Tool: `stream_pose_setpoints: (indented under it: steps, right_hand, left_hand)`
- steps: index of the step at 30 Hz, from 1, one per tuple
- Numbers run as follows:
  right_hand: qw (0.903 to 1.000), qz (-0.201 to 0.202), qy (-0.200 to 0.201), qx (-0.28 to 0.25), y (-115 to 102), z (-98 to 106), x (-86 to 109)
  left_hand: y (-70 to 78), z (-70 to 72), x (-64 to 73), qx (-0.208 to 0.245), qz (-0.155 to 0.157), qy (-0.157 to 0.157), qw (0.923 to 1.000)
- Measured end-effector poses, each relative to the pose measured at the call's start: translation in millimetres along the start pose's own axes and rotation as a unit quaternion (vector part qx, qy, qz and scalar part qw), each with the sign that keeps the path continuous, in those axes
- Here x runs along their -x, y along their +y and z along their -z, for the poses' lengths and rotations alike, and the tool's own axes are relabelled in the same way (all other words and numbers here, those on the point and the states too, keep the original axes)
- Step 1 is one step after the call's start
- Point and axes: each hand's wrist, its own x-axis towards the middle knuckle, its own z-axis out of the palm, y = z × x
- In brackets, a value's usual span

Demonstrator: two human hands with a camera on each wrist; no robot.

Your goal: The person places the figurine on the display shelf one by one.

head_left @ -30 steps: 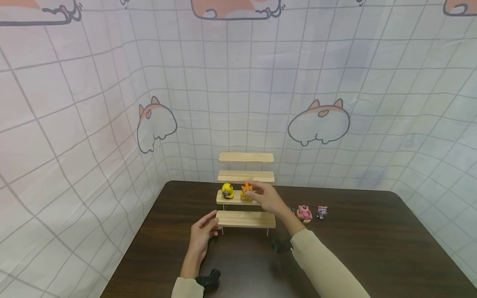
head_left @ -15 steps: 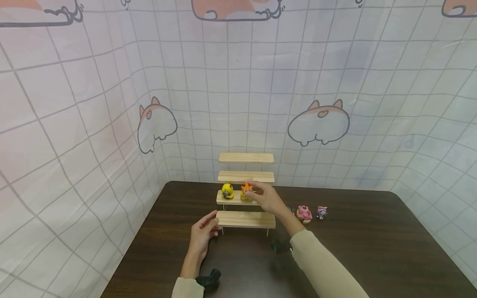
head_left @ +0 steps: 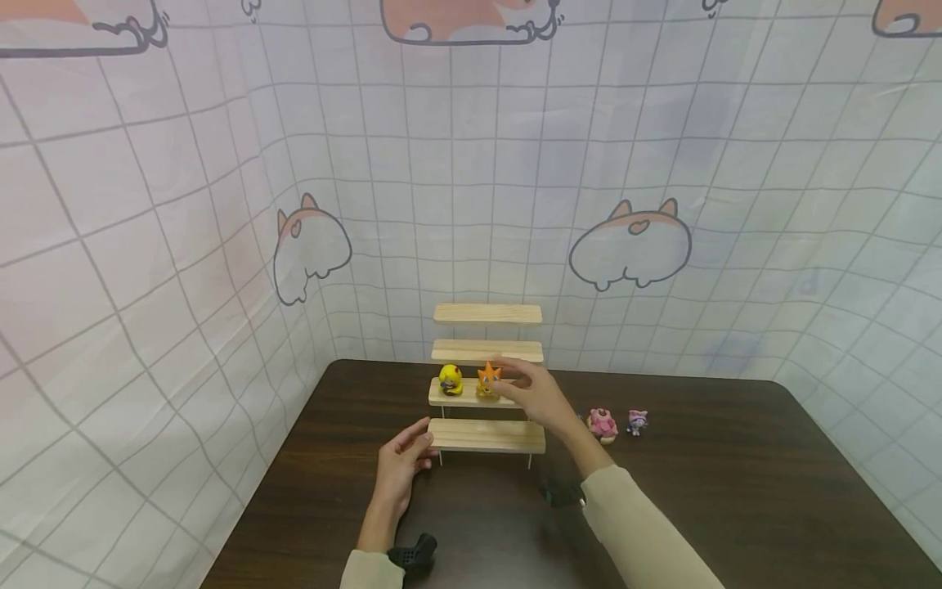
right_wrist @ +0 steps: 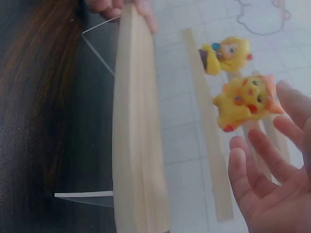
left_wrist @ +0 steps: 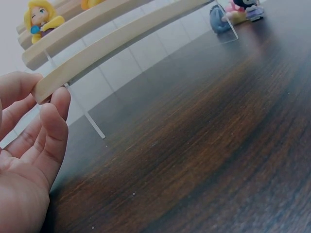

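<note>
Right hand (head_left: pixel 540 394): raised over the wooden stand (head_left: pixel 486 434), level with its second step from the bottom, just to the right of the orange figure (head_left: pixel 487 380). The forearm, in a beige sleeve (head_left: pixel 648 532), runs up from the lower right across the front of the stand. In the right wrist view the palm faces the figure and the fingers (right_wrist: pixel 252 170) are spread and nearly straight, holding nothing; a narrow gap shows between the fingertips and the figure. The orange figure stands upright on that second step, near the middle, with a yellow figure (head_left: pixel 450 379) just beside it on the left.

Left hand (head_left: pixel 401 466): resting at the left end of the lowest step. The wrist lies low over the table (head_left: pixel 736 491), forearm coming straight up from the bottom edge of the head view. In the left wrist view the thumb (left_wrist: pixel 17 87) sits on top of the board end and the fingers (left_wrist: pixel 51 126) curl beneath it, so the hand pinches the end of the step lightly.

Other items: a pink figure (head_left: pixel 602 423) and a small pale figure (head_left: pixel 636 421) stand on the table to the right of the stand, close together and well clear of both hands. The two upper steps carry nothing.
</note>
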Motion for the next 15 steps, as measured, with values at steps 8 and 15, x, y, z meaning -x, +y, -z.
stream_pose_setpoints:
  steps: [8,15]
  right_hand:
    - [0.9983,0.003,0.04,-0.042,13.2,18.7,26.4]
    - [0.9924,-0.011,0.091,-0.082,19.8,37.9,65.6]
  left_hand:
    - [0.0,-0.3,1.2,0.001,0.0,-0.003,1.0]
    - [2.2,-0.1,2.3,0.0,0.002,-0.004,1.0]
